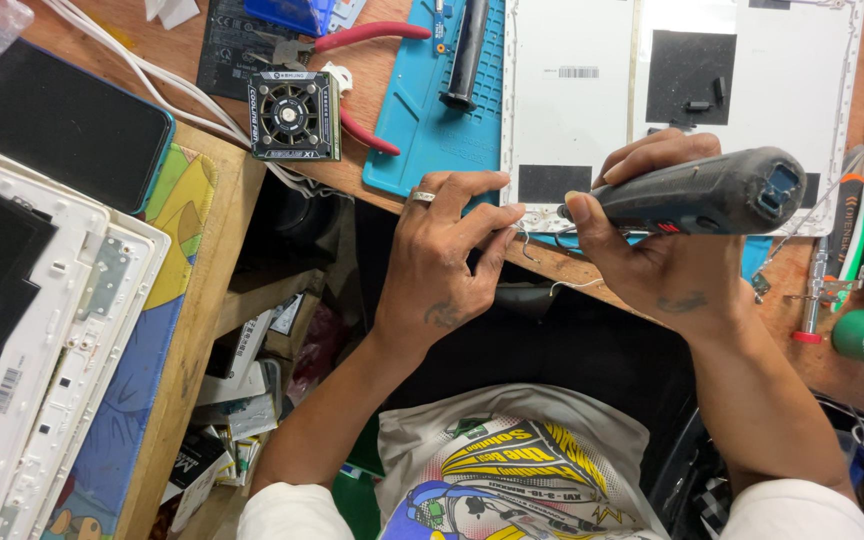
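Black electric screwdriver [697, 192] lies level, long axis left-right, tip pointing left at the white panel [592, 110], right hand [652, 250] wrapped around it, left hand [447, 250] fingers curled, pinching thin wires [527, 240].

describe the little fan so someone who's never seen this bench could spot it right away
Start at the teal rectangular work mat at the top of the wooden bench. Just left of it lie red-handled pliers, and the small square black cooling fan sits against them, on white cables. Its round grille over visible blades, framed in pale metal, sets it apart from the flat things nearby.
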Tool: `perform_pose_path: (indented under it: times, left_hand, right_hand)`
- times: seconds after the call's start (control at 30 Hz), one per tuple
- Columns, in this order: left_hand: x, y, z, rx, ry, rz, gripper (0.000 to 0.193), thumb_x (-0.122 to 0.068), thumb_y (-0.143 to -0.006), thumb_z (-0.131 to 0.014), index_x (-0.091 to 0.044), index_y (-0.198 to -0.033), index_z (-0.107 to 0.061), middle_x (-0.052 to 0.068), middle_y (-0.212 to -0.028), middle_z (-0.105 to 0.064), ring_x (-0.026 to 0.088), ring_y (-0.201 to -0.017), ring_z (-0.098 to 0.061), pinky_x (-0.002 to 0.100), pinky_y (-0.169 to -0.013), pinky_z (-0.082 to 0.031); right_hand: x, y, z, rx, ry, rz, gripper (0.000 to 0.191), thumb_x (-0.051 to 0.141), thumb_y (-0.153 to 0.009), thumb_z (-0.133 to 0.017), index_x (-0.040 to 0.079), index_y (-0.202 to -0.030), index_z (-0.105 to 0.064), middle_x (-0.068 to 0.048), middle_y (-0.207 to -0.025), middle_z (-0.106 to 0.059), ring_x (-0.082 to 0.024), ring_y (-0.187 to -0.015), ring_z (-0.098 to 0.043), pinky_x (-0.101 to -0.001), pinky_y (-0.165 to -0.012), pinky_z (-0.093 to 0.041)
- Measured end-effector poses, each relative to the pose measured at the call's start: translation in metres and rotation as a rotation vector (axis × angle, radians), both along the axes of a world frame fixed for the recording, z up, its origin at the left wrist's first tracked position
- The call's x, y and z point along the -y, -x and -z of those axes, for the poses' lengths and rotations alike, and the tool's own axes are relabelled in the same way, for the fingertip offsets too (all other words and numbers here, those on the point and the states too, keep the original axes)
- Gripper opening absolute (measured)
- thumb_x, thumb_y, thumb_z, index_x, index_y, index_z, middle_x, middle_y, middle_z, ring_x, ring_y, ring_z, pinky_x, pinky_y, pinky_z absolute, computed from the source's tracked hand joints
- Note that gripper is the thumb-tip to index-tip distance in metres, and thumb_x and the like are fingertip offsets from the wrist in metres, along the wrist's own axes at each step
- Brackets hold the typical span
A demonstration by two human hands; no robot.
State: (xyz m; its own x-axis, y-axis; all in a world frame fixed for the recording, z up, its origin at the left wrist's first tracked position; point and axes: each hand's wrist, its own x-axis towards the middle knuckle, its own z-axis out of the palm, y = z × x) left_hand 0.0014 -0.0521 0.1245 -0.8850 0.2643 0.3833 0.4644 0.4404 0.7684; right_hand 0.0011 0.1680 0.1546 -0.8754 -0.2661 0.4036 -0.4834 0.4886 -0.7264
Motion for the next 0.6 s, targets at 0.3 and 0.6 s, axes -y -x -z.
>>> perform_pose_path:
  times: [0.3,0.6]
  left_hand:
    - [-0.0006,0.0005,0.0017,-0.002,0.005,0.001,0.018,-0.005,-0.088,-0.078,-0.007,-0.105,-0.074,0.008,-0.123,-0.065,0.03,-0.114,-0.061,0.042,-0.1,-0.052]
    - [-0.0012,0.0004,0.0032,-0.006,0.01,-0.005,0.017,-0.005,-0.088,-0.078,-0.008,-0.105,-0.074,0.007,-0.122,-0.065,0.029,-0.114,-0.061,0.041,-0.1,-0.052]
  right_hand:
    - [0.0012,0.0005,0.0012,-0.028,-0.005,-0.008,0.033,0.004,-0.102,-0.079,0.0,-0.116,-0.05,-0.012,-0.114,-0.055,-0.019,-0.095,-0.067,-0.0256,-0.07,-0.058]
    - [-0.0001,-0.0006,0.0026,-0.008,-0.004,-0.009,0.033,0.005,-0.103,-0.079,0.0,-0.12,-0.051,-0.012,-0.113,-0.054,-0.019,-0.095,-0.066,-0.0253,-0.071,-0.057]
